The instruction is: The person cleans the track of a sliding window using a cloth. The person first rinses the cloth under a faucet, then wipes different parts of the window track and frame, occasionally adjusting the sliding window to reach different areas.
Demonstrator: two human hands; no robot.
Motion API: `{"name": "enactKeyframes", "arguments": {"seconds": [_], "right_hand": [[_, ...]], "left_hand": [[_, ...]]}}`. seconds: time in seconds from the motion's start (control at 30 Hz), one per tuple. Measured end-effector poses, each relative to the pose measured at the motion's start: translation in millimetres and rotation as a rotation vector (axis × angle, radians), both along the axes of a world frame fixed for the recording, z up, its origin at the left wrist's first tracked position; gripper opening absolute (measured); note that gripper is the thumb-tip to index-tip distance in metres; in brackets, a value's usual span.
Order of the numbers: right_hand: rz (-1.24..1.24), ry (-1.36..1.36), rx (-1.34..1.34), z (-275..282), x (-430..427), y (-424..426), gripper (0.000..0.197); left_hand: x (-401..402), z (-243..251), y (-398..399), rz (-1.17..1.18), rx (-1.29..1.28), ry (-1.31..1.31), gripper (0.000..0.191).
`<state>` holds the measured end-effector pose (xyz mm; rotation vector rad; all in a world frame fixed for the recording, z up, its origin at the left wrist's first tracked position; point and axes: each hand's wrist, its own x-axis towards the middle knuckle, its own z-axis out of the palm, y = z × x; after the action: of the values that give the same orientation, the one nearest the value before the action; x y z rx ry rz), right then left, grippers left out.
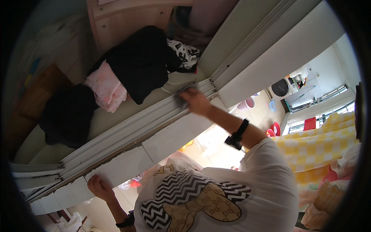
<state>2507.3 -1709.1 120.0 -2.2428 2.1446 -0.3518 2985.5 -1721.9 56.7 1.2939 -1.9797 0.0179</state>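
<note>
A dark grey cloth (pixel 182 97), blurred, is bunched in my right hand (pixel 194 100) against the right end of a white sliding-window track (pixel 127 124). My left hand (pixel 100 188) rests with bent fingers on the white tiled sill (pixel 121 165), near its left part, and holds nothing that I can see. Beyond the track lie black clothes (pixel 139 63), a folded pink patterned cloth (pixel 107 87) and a black-and-white patterned fabric (pixel 184 52). Part of the grey cloth is hidden by my right fingers.
A pale wooden cabinet (pixel 130 26) stands behind the clothes. The window frame (pixel 261 55) rises at the right. A yellow checked cloth (pixel 316 145) hangs at the right, with a washing machine (pixel 280 88) and a pink bucket (pixel 246 103) farther off.
</note>
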Motion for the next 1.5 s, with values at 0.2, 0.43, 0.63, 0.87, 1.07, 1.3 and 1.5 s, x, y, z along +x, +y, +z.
{"name": "enactKeyframes", "arguments": {"seconds": [0.2, 0.43, 0.63, 0.87, 1.07, 1.3, 1.5], "right_hand": [[-0.233, 0.486, 0.252, 3.9, -119.1, 16.3, 0.033], [-0.441, 0.507, 0.363, -1.8, -108.0, -3.1, 0.024], [-0.478, 0.543, 0.85, 54.0, -84.9, -15.7, 0.033], [-0.52, 0.263, 0.189, 35.2, -102.0, 37.2, 0.021], [-0.55, 0.161, 0.156, 2.9, -94.1, 36.3, 0.024], [-0.033, -0.052, 0.064, -13.5, 37.8, -0.3, 0.042], [0.385, -0.154, 0.017, -15.9, 193.9, -56.5, 0.028]], "left_hand": [[-3.7, 3.9, -2.5, -0.028, -0.023, 0.0, 0.017], [5.2, -4.7, 2.4, -0.004, 0.08, 0.079, 0.017], [1.0, -2.0, -0.1, 0.012, 0.093, 0.059, 0.02], [1.1, -6.5, -0.8, 0.017, 0.026, -0.008, 0.018], [0.5, -6.4, -0.3, -0.047, 0.008, -0.019, 0.017], [-5.2, 3.0, -3.3, -0.089, 0.024, -0.031, 0.018], [1.1, -2.8, -2.7, -0.133, 0.046, -0.028, 0.017]]}}
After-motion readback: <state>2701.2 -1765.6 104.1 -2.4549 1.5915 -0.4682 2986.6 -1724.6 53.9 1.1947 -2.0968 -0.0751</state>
